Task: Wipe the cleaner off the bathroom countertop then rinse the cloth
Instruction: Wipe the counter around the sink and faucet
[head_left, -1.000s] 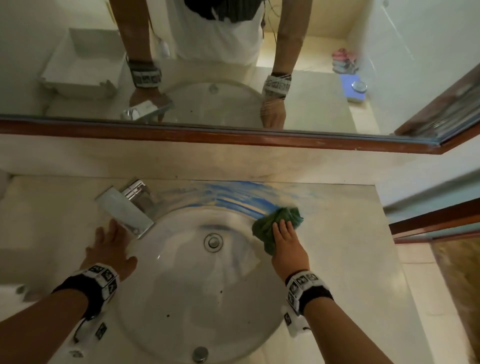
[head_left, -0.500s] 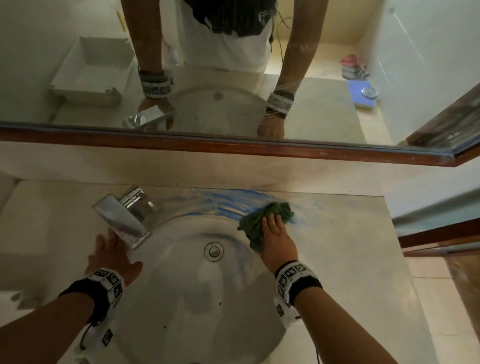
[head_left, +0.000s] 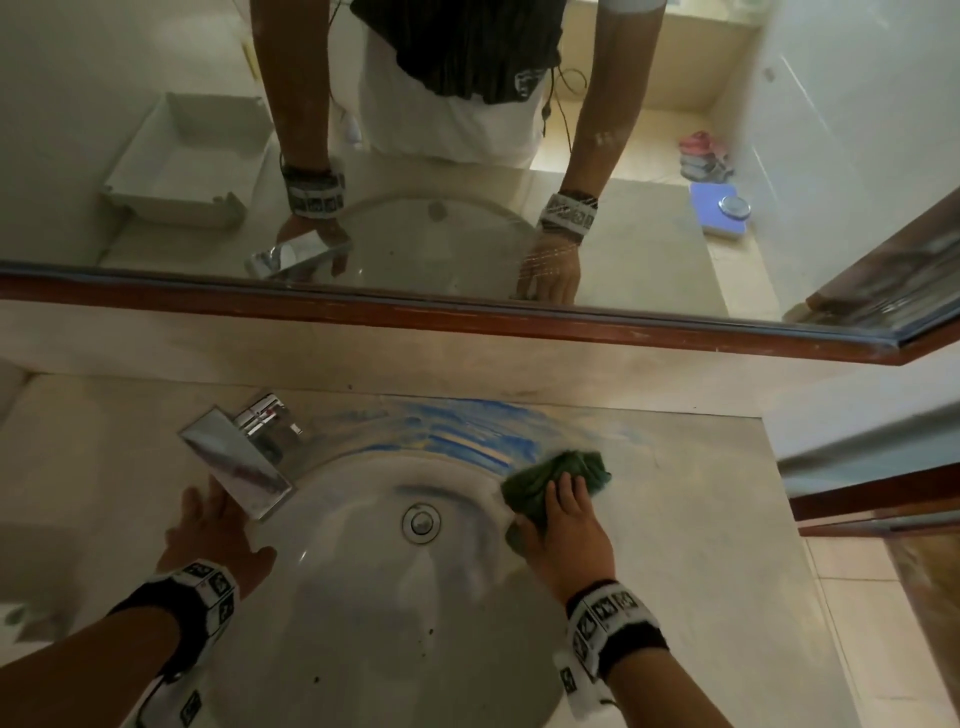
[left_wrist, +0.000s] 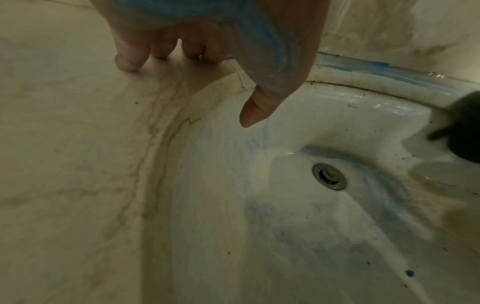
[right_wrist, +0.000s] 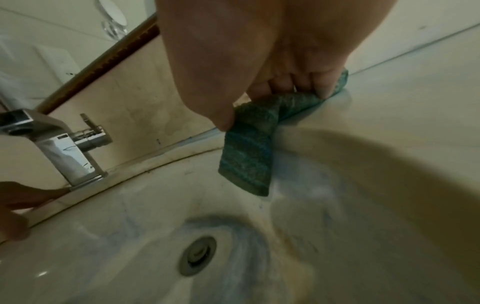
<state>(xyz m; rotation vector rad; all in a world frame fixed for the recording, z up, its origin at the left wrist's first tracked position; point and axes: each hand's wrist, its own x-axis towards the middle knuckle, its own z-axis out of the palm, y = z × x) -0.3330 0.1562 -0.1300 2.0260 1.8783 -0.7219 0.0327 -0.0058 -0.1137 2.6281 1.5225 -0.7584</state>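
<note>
Green cloth (head_left: 553, 480), one, under right hand (head_left: 569, 535); one faucet (head_left: 236, 460).

dark green knitted cloth (head_left: 556, 480) with teal streaks; bright blue smeared cleaner streaks (head_left: 467, 434) on the beige veined marble countertop (head_left: 717, 519); white round ceramic basin (head_left: 363, 597) tinted blue; shiny chrome faucet (head_left: 239, 457); reddish-brown wooden mirror frame (head_left: 467, 314).

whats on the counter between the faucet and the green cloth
Blue cleaner streaks smeared on the countertop behind the basin, from faucet to green cloth; clearest in the head view.
</note>
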